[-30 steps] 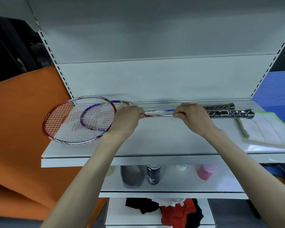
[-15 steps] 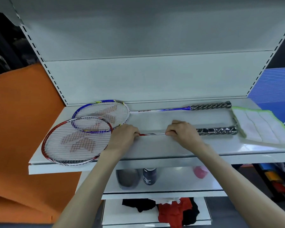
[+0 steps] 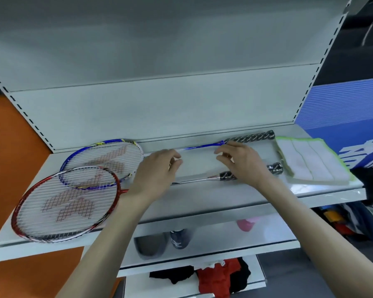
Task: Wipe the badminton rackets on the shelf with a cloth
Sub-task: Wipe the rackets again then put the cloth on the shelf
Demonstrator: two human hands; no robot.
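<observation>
White shelf (image 3: 202,196) carries both rackets: red racket (image 3: 67,205) at its front-left corner, blue racket (image 3: 103,160) along the back, cloth (image 3: 312,162) at the right end. Above the shelf's middle, my left hand (image 3: 157,171) and right hand (image 3: 243,162) hover loosely curled, holding nothing.

Both bare forearms are being extended forward and upward from the lower edge of the view, converging slightly. The left hand (image 3: 157,168) is being held palm-down with its fingers loosely curled, nothing being gripped. The right hand (image 3: 243,162) is likewise being held with relaxed, slightly bent fingers, empty.
</observation>
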